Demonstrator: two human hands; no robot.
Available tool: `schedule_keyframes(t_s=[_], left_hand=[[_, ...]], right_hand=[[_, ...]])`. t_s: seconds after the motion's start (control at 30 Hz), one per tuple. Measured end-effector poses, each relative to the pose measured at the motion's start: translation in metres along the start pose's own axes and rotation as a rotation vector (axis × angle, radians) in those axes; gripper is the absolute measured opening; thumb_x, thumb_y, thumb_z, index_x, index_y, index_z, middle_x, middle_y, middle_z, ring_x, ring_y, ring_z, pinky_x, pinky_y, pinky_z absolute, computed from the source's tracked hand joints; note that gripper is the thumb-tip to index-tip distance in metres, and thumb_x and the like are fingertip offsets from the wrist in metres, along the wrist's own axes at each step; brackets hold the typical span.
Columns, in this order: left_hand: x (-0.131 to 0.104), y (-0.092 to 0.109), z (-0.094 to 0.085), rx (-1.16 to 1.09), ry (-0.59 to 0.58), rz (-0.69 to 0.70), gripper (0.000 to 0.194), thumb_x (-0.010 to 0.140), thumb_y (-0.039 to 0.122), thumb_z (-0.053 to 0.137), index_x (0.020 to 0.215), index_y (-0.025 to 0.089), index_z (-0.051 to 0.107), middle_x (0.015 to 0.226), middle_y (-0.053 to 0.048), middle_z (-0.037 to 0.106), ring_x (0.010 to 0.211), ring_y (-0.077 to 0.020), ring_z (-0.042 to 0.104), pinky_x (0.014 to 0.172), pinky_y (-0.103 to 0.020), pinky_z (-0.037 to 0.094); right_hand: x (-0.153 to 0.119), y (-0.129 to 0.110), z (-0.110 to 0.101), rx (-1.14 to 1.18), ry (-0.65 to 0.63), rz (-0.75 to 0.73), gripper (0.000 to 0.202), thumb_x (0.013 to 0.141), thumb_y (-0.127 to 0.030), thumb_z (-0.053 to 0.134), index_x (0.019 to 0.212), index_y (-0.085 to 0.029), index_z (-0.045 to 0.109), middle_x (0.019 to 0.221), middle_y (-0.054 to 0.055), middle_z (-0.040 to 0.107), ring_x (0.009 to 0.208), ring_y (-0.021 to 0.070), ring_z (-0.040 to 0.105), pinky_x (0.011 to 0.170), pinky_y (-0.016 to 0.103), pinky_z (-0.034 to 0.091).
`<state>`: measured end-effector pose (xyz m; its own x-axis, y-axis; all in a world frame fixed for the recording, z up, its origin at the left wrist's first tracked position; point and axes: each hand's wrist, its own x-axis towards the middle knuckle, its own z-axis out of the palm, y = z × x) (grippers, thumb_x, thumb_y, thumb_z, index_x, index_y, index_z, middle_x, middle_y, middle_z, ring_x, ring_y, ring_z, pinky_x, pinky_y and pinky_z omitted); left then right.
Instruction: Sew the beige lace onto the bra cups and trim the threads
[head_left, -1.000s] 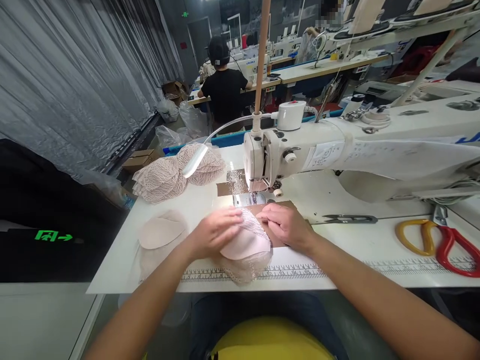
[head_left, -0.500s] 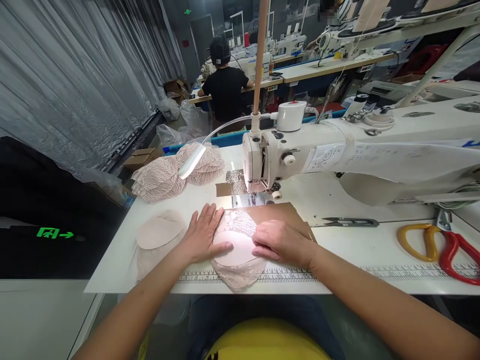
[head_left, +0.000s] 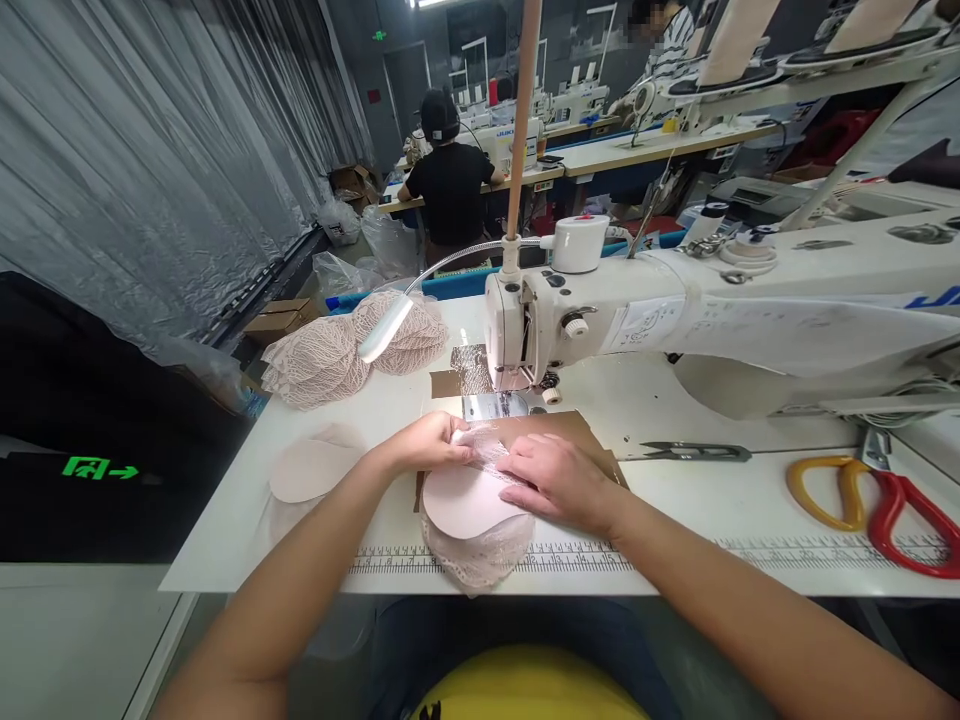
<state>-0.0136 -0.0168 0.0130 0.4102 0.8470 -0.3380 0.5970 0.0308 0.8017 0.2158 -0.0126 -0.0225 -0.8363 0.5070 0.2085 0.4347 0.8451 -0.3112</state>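
Note:
A pale pink oval pad lies on a beige lace piece at the front of the sewing table. My left hand pinches the upper edge of the lace between thumb and fingers, lifting it a little. Over the right side of the pad, my right hand has its fingers bent together on the folded lace, its thumb lower on the pad. Brown card shows beneath and behind that hand. Just beyond stands the head of a white sewing machine.
Another pad on lace lies at left, behind my forearm. Lace pieces are heaped farther back under a lamp. Thread snips and red-and-yellow-handled scissors lie right. A ruler strip runs along the front edge. Two people work beyond.
My left hand has gone from lying flat beside the pad to pinching the lace's upper edge. The lace there is now lifted and folded. My right hand has shifted only slightly.

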Motion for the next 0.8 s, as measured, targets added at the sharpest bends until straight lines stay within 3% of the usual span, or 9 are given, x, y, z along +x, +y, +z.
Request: schedule_keyframes(t_s=[0.2, 0.37, 0.43, 0.53, 0.67, 0.8], left_hand=[[-0.005, -0.004, -0.009, -0.409, -0.129, 0.049, 0.034, 0.07, 0.038, 0.073, 0.08, 0.014, 0.053, 0.075, 0.001, 0.055, 0.066, -0.0095, 0.052, 0.06, -0.02, 0.04], [-0.02, -0.01, -0.034, -0.369, -0.299, -0.045, 0.028, 0.068, 0.032, 0.076, 0.074, 0.011, 0.058, 0.065, 0.003, 0.052, 0.06, -0.0081, 0.047, 0.057, -0.02, 0.036], [-0.03, -0.012, -0.045, -0.315, -0.279, -0.049, 0.027, 0.07, 0.032, 0.074, 0.067, 0.011, 0.058, 0.06, 0.004, 0.048, 0.057, -0.0071, 0.043, 0.056, -0.02, 0.034], [-0.041, -0.014, -0.053, -0.297, -0.144, -0.023, 0.027, 0.073, 0.033, 0.071, 0.063, 0.013, 0.055, 0.062, 0.004, 0.047, 0.058, -0.0074, 0.042, 0.057, -0.02, 0.036], [-0.044, -0.011, -0.044, -0.374, 0.06, -0.007, 0.023, 0.075, 0.036, 0.067, 0.074, 0.016, 0.056, 0.091, -0.003, 0.058, 0.079, -0.0129, 0.055, 0.072, -0.027, 0.045], [-0.044, 0.004, -0.02, -0.11, 0.524, 0.075, 0.025, 0.078, 0.039, 0.063, 0.091, 0.019, 0.055, 0.11, -0.007, 0.057, 0.096, -0.0185, 0.056, 0.08, -0.032, 0.046]], right_hand=[[0.002, -0.001, 0.0, 0.015, -0.016, 0.036, 0.025, 0.088, -0.04, 0.052, 0.09, -0.019, 0.066, 0.078, 0.004, 0.056, 0.074, 0.0167, 0.048, 0.066, 0.028, 0.034], [0.002, -0.002, 0.0, 0.009, -0.02, 0.038, 0.025, 0.088, -0.04, 0.051, 0.086, -0.018, 0.064, 0.076, 0.003, 0.054, 0.072, 0.0164, 0.047, 0.064, 0.028, 0.032], [0.002, -0.002, 0.0, 0.007, -0.013, 0.035, 0.026, 0.088, -0.04, 0.051, 0.083, -0.018, 0.063, 0.076, 0.003, 0.053, 0.072, 0.0163, 0.046, 0.064, 0.028, 0.032], [0.002, -0.002, 0.0, 0.001, -0.007, 0.038, 0.027, 0.088, -0.04, 0.051, 0.077, -0.018, 0.06, 0.074, 0.003, 0.052, 0.07, 0.0158, 0.045, 0.063, 0.028, 0.031], [0.001, 0.0, 0.003, -0.013, 0.019, 0.034, 0.029, 0.088, -0.041, 0.051, 0.072, -0.018, 0.055, 0.073, 0.003, 0.052, 0.068, 0.0154, 0.043, 0.062, 0.028, 0.03], [-0.002, 0.001, 0.006, -0.049, 0.05, 0.025, 0.031, 0.087, -0.043, 0.053, 0.07, -0.017, 0.052, 0.073, 0.003, 0.053, 0.068, 0.0151, 0.044, 0.063, 0.028, 0.03]])
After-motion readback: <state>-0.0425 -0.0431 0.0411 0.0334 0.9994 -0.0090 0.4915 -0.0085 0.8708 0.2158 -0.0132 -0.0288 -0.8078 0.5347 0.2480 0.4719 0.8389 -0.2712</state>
